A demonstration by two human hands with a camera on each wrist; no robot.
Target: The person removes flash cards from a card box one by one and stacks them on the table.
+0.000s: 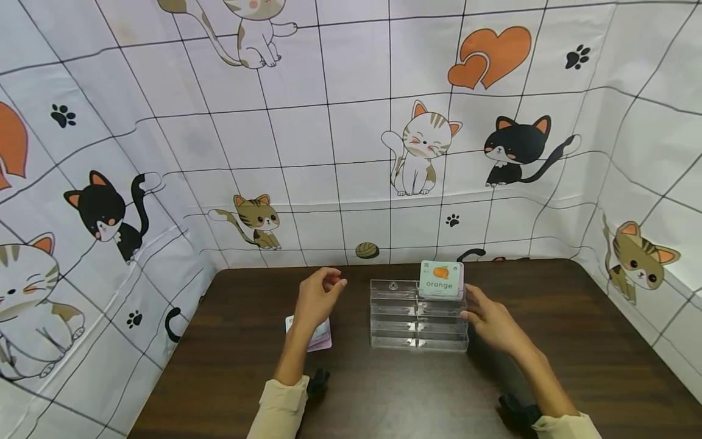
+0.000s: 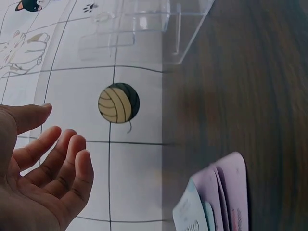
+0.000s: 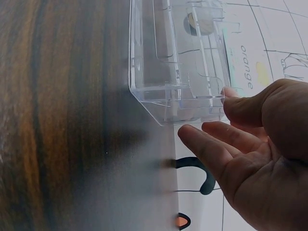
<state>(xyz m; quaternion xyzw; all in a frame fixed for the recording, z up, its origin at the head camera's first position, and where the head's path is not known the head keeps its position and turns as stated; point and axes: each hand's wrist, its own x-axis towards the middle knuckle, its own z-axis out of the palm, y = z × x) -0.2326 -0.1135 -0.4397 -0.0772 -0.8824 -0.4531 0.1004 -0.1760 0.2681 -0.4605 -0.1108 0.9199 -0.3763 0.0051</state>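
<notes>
A clear plastic tiered rack [image 1: 395,327] stands on the dark wooden table, with two columns of slots. In its top right slot a flash card reading "orange" [image 1: 441,281] stands upright. My right hand [image 1: 492,321] is at the rack's right side, its thumb and fingertips right at the edge beside the card, as the right wrist view also shows. My left hand [image 1: 317,297] is raised left of the rack, fingers loosely bent and holding nothing. Below and behind it, a small stack of cards [image 1: 320,340] lies on the table, partly hidden by the left hand and forearm.
A white cloth wall [image 1: 351,134] printed with cats, hearts and paws rises behind the table's back edge and at both sides. Black wrist straps [image 1: 318,383] sit at both sleeve cuffs. The dark wood tabletop [image 1: 406,396] extends in front of the rack.
</notes>
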